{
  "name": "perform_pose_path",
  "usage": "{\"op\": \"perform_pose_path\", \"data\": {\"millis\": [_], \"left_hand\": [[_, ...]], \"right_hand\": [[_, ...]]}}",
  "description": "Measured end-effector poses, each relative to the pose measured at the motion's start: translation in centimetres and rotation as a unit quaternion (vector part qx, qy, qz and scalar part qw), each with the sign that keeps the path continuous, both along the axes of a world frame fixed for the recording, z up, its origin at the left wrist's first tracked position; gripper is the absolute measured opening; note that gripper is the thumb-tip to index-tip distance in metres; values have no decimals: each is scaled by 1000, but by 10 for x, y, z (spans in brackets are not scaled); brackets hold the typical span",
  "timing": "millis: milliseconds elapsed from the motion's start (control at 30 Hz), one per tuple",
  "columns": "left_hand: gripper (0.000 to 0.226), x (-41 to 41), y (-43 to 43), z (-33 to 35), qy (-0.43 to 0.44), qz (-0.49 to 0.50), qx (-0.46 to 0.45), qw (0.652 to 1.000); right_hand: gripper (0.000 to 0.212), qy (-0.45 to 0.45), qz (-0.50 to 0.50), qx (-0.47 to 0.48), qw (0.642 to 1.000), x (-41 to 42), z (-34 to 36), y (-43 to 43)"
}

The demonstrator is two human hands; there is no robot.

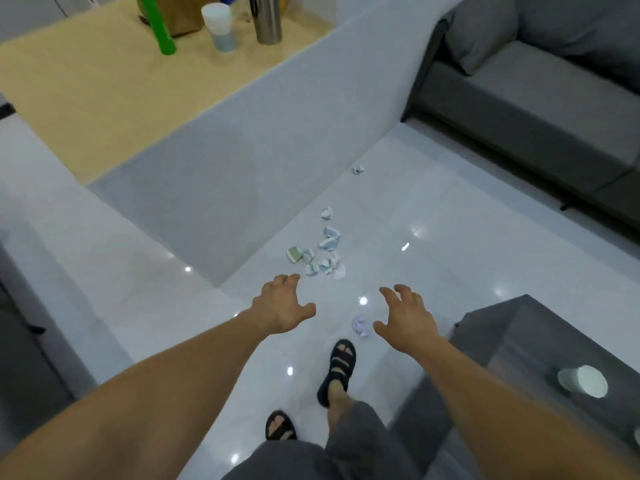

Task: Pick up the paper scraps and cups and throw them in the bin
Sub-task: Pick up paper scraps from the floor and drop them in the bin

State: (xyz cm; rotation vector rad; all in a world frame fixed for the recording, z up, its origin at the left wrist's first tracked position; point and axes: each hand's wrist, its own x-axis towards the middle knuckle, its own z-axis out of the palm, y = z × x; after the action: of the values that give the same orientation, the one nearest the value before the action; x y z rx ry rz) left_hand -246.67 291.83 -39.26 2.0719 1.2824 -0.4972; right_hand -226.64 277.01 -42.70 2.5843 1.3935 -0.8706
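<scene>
Lying beyond both hands [282, 306] [407, 318], paper scraps [323, 254] cluster on the floor [450, 230].

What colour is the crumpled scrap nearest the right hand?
Pale lilac; the crumpled scrap beside the right hand shows best in the head view.

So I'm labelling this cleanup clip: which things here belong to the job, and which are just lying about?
Job: paper scraps on the floor; crumpled scrap by the right hand; white cup on its side on the dark table. No bin in view.
Lying about: steel flask; green tube; grey sofa.
</scene>
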Motion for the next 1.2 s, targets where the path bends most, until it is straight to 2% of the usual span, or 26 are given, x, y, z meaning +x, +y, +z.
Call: {"op": "perform_pose_path", "data": {"millis": [133,267,567,700,800,900,1000,1100,1200], "left_hand": [[82,35,32,-60,17,-7,-48,999],[81,63,64,-148,40,-7,-100,994],[79,109,121,-437,57,-43,-139,988],[78,112,121,-565,31,-5,-157,987],[76,103,106,-633,16,16,-170,985],[75,94,89,-669,16,22,-199,980],[77,87,81,-678,11,10,-213,977],[82,86,84,-664,-9,-21,-213,977],[92,95,101,-638,-48,-44,-200,978]], "right_hand": [[71,39,0,-38,999,31,-67,33],[71,78,-2,-74,994,59,-160,63],[79,79,8,-157,984,105,-447,91],[86,83,13,-166,983,100,-576,84],[86,81,44,-174,980,90,-643,71],[65,42,54,-125,990,89,-680,57],[45,58,7,-74,996,95,-688,58],[55,95,-79,-47,991,91,-673,86],[70,202,-143,-18,969,67,-638,139]]}}
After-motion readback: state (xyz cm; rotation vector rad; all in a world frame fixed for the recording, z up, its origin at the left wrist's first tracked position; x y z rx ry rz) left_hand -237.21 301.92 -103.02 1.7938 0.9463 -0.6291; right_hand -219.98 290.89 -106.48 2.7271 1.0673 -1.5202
